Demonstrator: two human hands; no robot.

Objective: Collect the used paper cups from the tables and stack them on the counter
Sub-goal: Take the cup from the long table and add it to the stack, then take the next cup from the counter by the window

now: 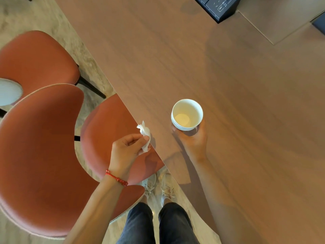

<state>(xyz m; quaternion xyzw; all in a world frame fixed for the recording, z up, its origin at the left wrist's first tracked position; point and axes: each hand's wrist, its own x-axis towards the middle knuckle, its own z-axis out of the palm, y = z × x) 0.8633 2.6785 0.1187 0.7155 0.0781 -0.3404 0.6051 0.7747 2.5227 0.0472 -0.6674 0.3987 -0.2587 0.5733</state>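
head view: right hand (194, 140) wrapped round base of white paper cup (187, 115), cup upright over wooden table (228, 85), near its edge, pale residue inside. left hand (125, 152) pinches crumpled white tissue (145, 135) just off table edge, above pink chair (109, 131). red bracelet (116, 177) on left wrist.

Wooden table (228, 85), black power box (221, 6) at far edge, two pink upholstered chairs (40, 155) at left, crumpled white tissue (145, 136) at table edge
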